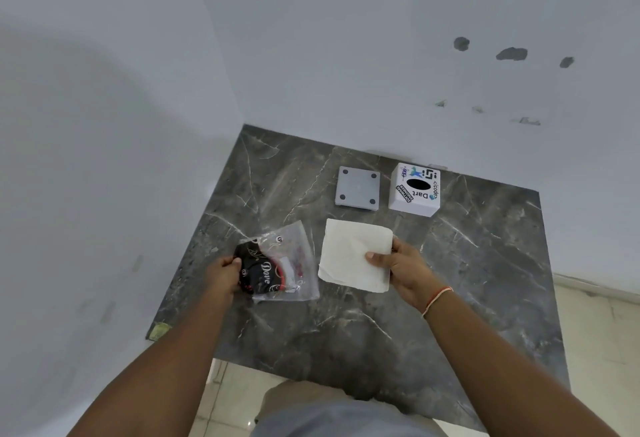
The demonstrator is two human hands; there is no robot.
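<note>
A white stack of folded tissues [349, 253] is held above the dark marble table [346, 332]; my right hand [401, 268] grips its right edge, thumb on top. To its left lies a clear plastic pouch [291, 256] with a black "Dove" item inside. My left hand [223, 272] holds the pouch's left end, fingers curled round the black part. At the back stands a white tissue box [414, 189] with stickers and a dark oval opening on top. Next to it on the left lies its grey square base plate [357, 187] with a dark pad in each corner.
The table sits in a corner between two white walls [104, 125], with the tissue box near the back wall. Pale floor tiles [602, 332] show to the right and below the front edge. A yellowish scrap [158, 330] marks the table's front left corner.
</note>
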